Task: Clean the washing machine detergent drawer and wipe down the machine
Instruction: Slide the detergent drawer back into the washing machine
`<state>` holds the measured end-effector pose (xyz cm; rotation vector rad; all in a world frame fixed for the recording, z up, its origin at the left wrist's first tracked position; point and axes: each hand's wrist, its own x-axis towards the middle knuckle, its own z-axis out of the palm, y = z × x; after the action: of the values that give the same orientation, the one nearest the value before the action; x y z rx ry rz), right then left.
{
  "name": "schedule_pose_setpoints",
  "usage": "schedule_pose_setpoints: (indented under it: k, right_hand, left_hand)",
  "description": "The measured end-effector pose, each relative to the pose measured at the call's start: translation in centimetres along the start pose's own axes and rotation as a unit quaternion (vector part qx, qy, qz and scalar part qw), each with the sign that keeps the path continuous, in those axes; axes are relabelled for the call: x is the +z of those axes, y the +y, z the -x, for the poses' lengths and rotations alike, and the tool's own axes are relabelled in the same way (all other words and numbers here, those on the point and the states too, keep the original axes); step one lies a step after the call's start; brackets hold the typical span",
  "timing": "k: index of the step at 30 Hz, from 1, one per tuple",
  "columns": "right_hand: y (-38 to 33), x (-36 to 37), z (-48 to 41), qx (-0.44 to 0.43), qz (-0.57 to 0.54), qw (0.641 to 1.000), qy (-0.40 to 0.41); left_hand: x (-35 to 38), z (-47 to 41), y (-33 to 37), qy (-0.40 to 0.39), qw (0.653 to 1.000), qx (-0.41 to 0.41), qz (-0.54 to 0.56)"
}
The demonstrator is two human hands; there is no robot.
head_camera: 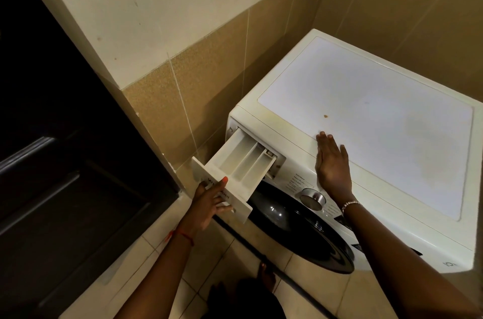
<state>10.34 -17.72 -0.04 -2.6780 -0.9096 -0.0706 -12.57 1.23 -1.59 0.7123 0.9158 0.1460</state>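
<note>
The detergent drawer point(241, 161) stood pulled well out of the upper left corner of the washing machine point(366, 120), its three compartments open to view. My left hand point(209, 203) gripped the drawer's front panel, thumb on top and fingers curled beneath. My right hand point(330, 161) lay flat and unclenched on the machine's top edge, just beside the dial point(312, 199), bracing it. To free the drawer cleanly, I judged, I had to pull straight along its track, keep it level, and hold the machine steady; a release catch may have needed pressing at the back.
</note>
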Motion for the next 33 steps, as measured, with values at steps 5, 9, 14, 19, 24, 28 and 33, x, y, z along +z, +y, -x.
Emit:
schedule_pose_setpoints:
  k: [5, 9, 14, 19, 24, 28, 33]
  right_hand:
    - [0.1, 0.1, 0.0, 0.003, -0.002, 1.000, -0.003]
    - [0.0, 0.0, 0.1, 0.010, -0.008, 1.000, -0.002]
    - [0.0, -0.1, 0.1, 0.013, -0.015, 1.000, -0.004]
    - [0.0, -0.1, 0.1, 0.022, -0.032, 0.999, -0.003]
    - [-0.3, 0.1, 0.1, 0.029, -0.024, 0.999, -0.015]
    - [-0.3, 0.0, 0.0, 0.021, -0.002, 0.999, -0.028]
    - [-0.4, 0.2, 0.2, 0.022, 0.003, 0.999, -0.035]
  left_hand:
    - [0.0, -0.2, -0.4, 0.013, 1.000, 0.016, 0.006]
    - [0.5, -0.7, -0.8, 0.009, 0.999, 0.023, 0.022]
    - [3.5, -2.9, 0.2, -0.013, 0.999, 0.036, 0.005]
    - [6.3, -5.5, 0.9, -0.031, 0.999, 0.034, 0.004]
    - [7.3, -7.1, 1.2, -0.039, 0.999, 0.035, 0.017]
    - [8.6, -8.2, 1.3, -0.041, 0.998, 0.043, 0.027]
    - [9.7, -9.2, 1.4, -0.047, 0.997, 0.056, 0.010]
